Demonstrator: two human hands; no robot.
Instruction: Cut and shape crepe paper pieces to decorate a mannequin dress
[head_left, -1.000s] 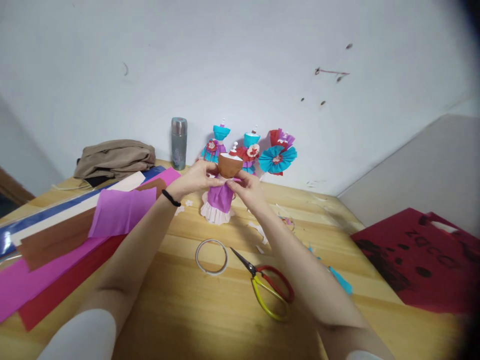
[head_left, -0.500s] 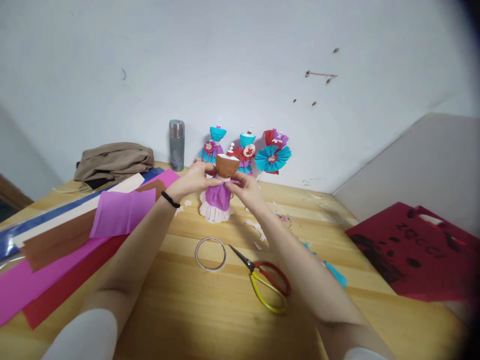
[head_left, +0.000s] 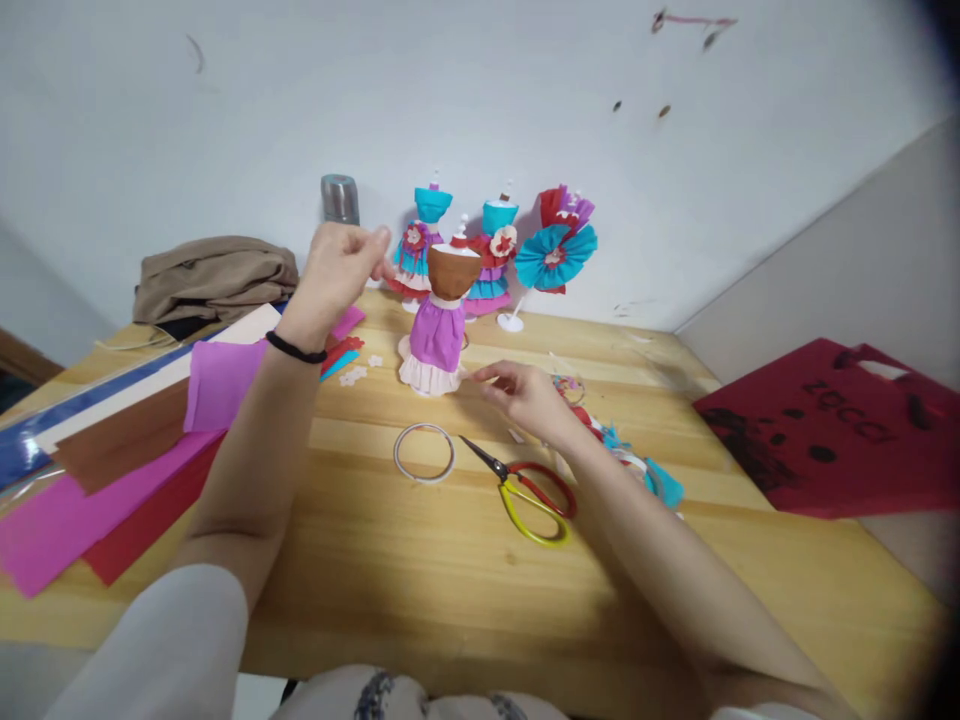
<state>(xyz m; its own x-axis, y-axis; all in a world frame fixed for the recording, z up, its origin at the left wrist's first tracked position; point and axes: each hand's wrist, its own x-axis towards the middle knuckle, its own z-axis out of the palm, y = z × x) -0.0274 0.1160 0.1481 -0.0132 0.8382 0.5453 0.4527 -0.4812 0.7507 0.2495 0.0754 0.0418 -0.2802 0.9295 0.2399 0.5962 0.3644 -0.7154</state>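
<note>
A small dress-form figure (head_left: 437, 335) stands upright on the table, with a brown paper bodice (head_left: 454, 272), purple skirt and pale ruffled hem. To its upper left, my left hand (head_left: 341, 265) is raised, fingers curled together, apart from the figure; anything in them is hidden. My right hand (head_left: 529, 398) is low beside the hem (head_left: 431, 378), thumb and forefinger drawn together at its right edge. Whether they grip the hem or some thin thing cannot be made out. In front lie a thin silvery ring (head_left: 424, 480) and scissors (head_left: 517, 488) with red and yellow handles.
Other dressed figures (head_left: 495, 260) stand at the wall, one with a large blue paper flower (head_left: 555, 257). Coloured paper sheets (head_left: 127, 435), brown cloth (head_left: 217, 285) and a flask (head_left: 340, 198) are at left. Paper scraps (head_left: 664, 483) and a red bag (head_left: 832, 430) are at right.
Both hands have left the figure's waist. My left hand has risen up and left; my right hand has moved down and right to the hem. The camera view has tilted down.
</note>
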